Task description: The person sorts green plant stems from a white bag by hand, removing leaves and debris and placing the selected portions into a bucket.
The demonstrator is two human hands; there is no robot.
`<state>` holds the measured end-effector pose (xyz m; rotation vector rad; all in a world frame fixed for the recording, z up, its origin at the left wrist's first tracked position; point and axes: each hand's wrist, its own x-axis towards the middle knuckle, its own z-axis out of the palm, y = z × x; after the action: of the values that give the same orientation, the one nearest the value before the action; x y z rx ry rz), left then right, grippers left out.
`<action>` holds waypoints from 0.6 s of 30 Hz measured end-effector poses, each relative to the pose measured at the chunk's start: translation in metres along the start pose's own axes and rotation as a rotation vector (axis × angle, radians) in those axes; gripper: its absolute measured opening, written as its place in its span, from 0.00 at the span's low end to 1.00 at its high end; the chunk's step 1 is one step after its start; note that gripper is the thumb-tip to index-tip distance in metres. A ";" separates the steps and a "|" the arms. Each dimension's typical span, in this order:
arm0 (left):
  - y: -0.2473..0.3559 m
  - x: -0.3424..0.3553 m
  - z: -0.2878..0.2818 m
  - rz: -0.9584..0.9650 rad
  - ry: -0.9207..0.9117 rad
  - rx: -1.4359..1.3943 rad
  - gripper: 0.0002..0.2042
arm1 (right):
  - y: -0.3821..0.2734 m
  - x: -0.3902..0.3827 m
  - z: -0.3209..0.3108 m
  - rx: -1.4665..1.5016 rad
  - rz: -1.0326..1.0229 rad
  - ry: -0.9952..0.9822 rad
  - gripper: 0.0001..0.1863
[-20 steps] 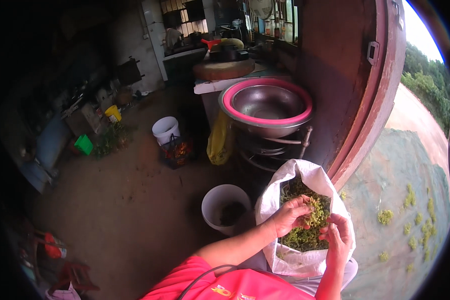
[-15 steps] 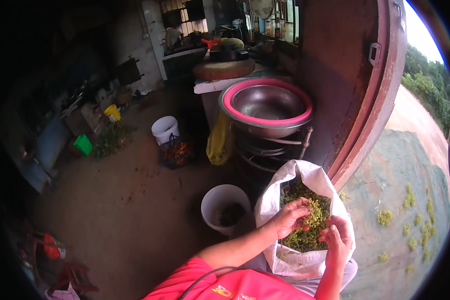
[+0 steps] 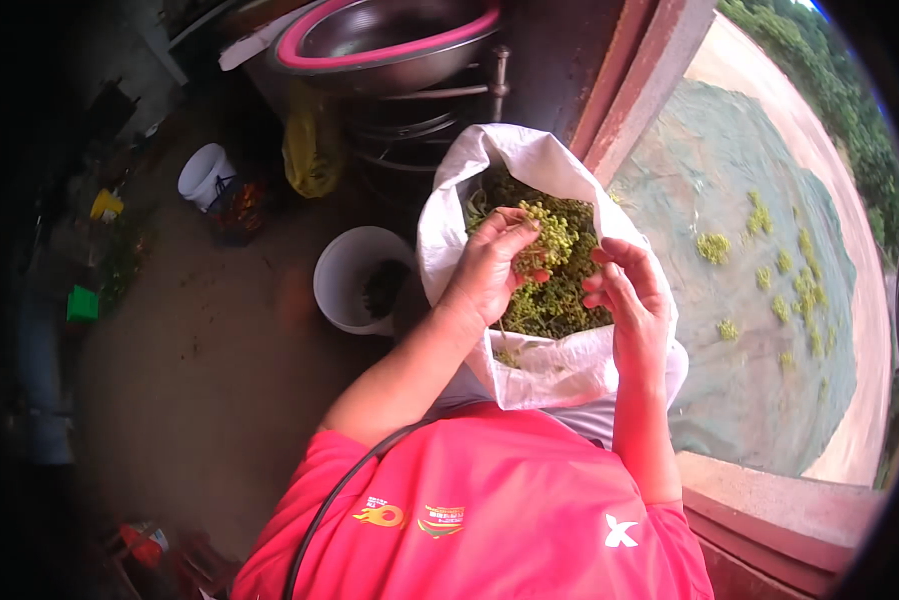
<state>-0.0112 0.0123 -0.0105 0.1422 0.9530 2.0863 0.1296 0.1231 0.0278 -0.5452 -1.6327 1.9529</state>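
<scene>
A white woven sack (image 3: 448, 225) stands between my legs with its rim rolled open, filled with small green berries on thin stems (image 3: 560, 312). Over its mouth, my left hand (image 3: 492, 262) grips a cluster of green berries (image 3: 552, 235) between thumb and fingers. Just to the right of that cluster is my right hand (image 3: 632, 290), its thumb and fingertips pinched together. Anything between those fingertips is too small to make out.
Left of the sack stands a white bucket (image 3: 336, 282) with dark matter inside. A metal basin with a pink rim (image 3: 395, 62) sits on a rack beyond. On the right, a green sheet (image 3: 710, 390) carries scattered berry clusters (image 3: 713, 248), past a wooden door frame (image 3: 635, 85).
The head view has tilted down, so the sack, hands and bucket sit higher and further left. My left hand keeps its cluster; my right hand stays pinched close by.
</scene>
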 end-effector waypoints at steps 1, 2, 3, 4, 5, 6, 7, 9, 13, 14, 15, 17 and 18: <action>0.001 0.001 -0.004 0.016 -0.025 0.012 0.06 | 0.002 0.002 0.002 0.014 -0.037 -0.026 0.16; 0.001 -0.002 -0.002 0.020 -0.032 0.020 0.06 | 0.003 0.002 0.001 0.011 -0.062 -0.041 0.15; 0.000 -0.004 -0.001 0.032 -0.040 0.053 0.06 | 0.003 0.003 0.000 0.001 -0.053 -0.041 0.15; -0.002 -0.006 0.000 0.043 -0.039 0.078 0.06 | 0.003 0.002 0.001 -0.016 -0.065 -0.044 0.15; -0.004 -0.008 0.001 0.055 -0.038 0.103 0.06 | 0.004 0.002 0.002 -0.032 -0.077 -0.049 0.15; -0.004 -0.010 0.005 0.073 -0.031 0.114 0.06 | 0.002 0.002 0.003 -0.044 -0.118 -0.053 0.16; -0.006 -0.010 0.005 0.097 -0.053 0.145 0.06 | 0.005 0.003 0.001 0.001 -0.085 -0.124 0.24; -0.010 -0.011 0.007 0.177 -0.069 0.180 0.07 | 0.003 0.004 0.003 -0.495 -0.394 -0.142 0.35; -0.003 -0.015 0.011 0.093 -0.098 0.272 0.10 | -0.001 0.002 0.007 -0.554 -0.264 -0.277 0.38; 0.001 -0.016 0.013 0.040 -0.150 0.271 0.12 | 0.009 0.006 0.003 -0.367 -0.193 -0.276 0.33; 0.005 -0.018 0.015 -0.014 -0.203 0.269 0.13 | 0.026 0.009 -0.003 -0.228 -0.168 -0.228 0.26; 0.011 -0.018 0.011 -0.068 -0.240 0.208 0.17 | 0.019 0.010 -0.008 -0.013 0.077 -0.183 0.21; 0.013 -0.017 0.008 -0.095 -0.268 0.195 0.18 | 0.014 0.010 -0.008 0.066 0.097 -0.143 0.19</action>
<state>-0.0055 -0.0001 0.0074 0.4576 0.9754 1.8300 0.1250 0.1340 0.0128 -0.4772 -1.6475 2.1528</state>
